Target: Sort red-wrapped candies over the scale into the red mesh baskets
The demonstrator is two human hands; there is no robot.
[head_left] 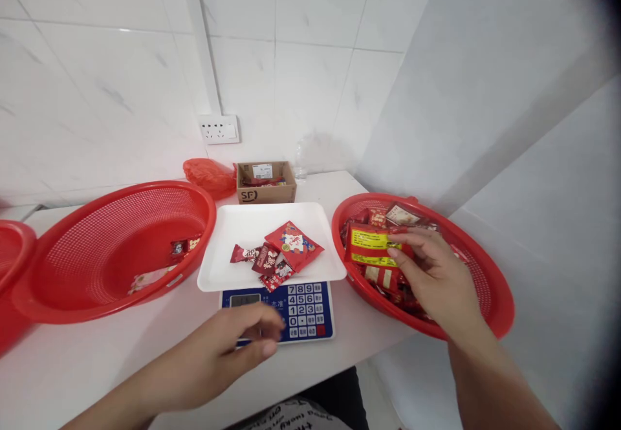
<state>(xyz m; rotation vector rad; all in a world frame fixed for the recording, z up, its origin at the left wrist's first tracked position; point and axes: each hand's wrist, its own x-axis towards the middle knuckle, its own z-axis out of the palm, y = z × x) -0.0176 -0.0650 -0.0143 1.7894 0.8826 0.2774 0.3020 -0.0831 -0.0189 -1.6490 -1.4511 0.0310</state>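
My right hand [436,271] pinches a red snack packet [371,246] with a yellow printed label by its right edge, above the right red basket [502,313], where several more wrapped snacks lie. My left hand [233,346] hovers over the front of the digital scale [305,313], fingers half curled and thumb apart, with nothing in it. It hides part of the scale's panel. On the scale's white tray [228,223] lie a large red packet [294,246] and several small candies [265,260] in dark red wrappers.
At the left stands a large red basket [114,200] holding a few packets, beside another red basket [14,255]. Behind the scale are a cardboard box [266,194] of packets, a red plastic bag [211,178] and a clear container [301,172]. A wall socket [219,130] is above.
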